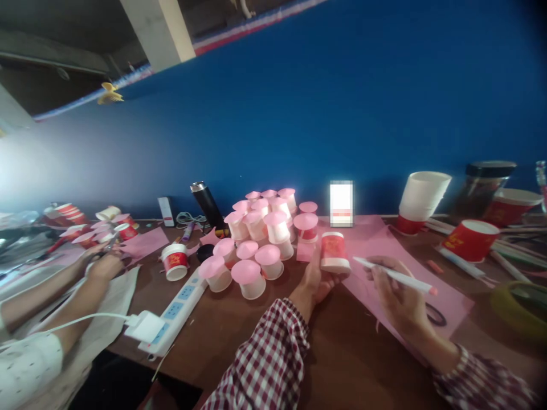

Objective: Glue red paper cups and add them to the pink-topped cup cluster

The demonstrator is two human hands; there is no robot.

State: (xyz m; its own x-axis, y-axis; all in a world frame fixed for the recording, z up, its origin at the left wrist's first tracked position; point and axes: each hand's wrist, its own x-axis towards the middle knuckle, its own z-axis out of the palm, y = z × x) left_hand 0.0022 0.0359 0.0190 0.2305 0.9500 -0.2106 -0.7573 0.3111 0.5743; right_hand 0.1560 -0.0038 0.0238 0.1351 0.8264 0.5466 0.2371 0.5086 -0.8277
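Over the pink paper (371, 250), left hand (317, 277) grips an inverted cup (334, 251); right hand (395, 296) holds a pen (395, 275) lengthwise toward it

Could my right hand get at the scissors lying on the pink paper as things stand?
Probably yes, once freed. The scissors lie on the pink paper just beside the right hand, with nothing over them, but its fingers hold a white pen.

A deep blue painted wall (342, 102) rises behind the dark brown wooden table (222, 336); a pale concrete beam (158, 31) crosses overhead, with glare brightening the left.
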